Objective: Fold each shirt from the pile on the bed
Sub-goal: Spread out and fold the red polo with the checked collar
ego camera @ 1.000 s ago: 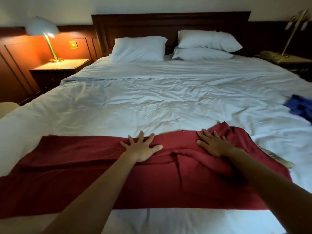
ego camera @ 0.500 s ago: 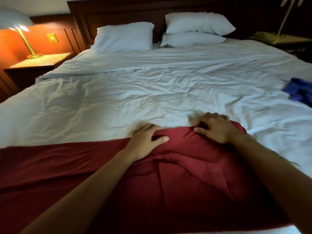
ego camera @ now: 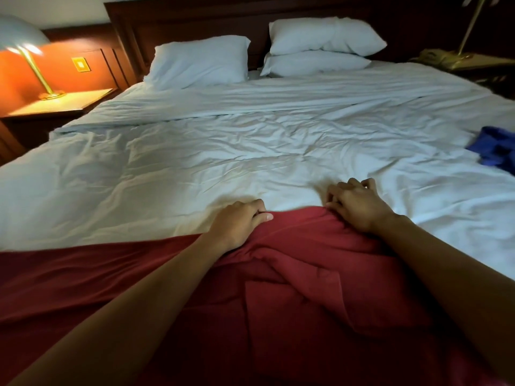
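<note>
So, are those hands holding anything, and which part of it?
Yes. The left hand and the right hand both grip the red shirt along its far edge, fingers curled round the bunched cloth.

Blue garment point(ego camera: 494, 150), half off-frame right.

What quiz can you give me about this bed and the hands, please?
1. True or false: the left hand and the right hand both grip the red shirt.
2. The other garment on the bed is: A green, B blue, C yellow?
3. How many pillows can you count?
Key: 1 true; 2 B; 3 three.
</note>
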